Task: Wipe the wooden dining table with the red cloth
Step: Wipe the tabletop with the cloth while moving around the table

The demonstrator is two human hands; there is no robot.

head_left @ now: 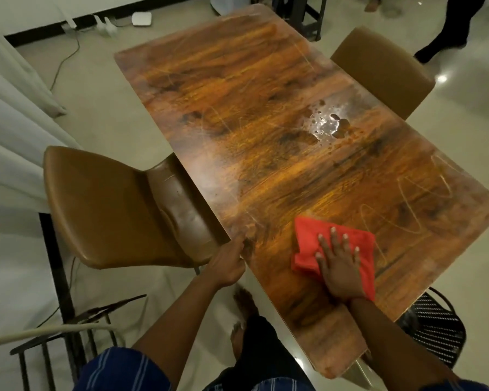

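Now | right hand point(340, 270) flat on red cloth point(308, 238) | left hand point(228, 263) gripping table point(237, 108) edge | puddle point(329, 124) ahead

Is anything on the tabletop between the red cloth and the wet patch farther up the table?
Nothing visible. The right hand presses the red cloth flat near the table's near end, and only bare wood lies between it and the water droplets. The left hand grips the table's left edge, off that path.
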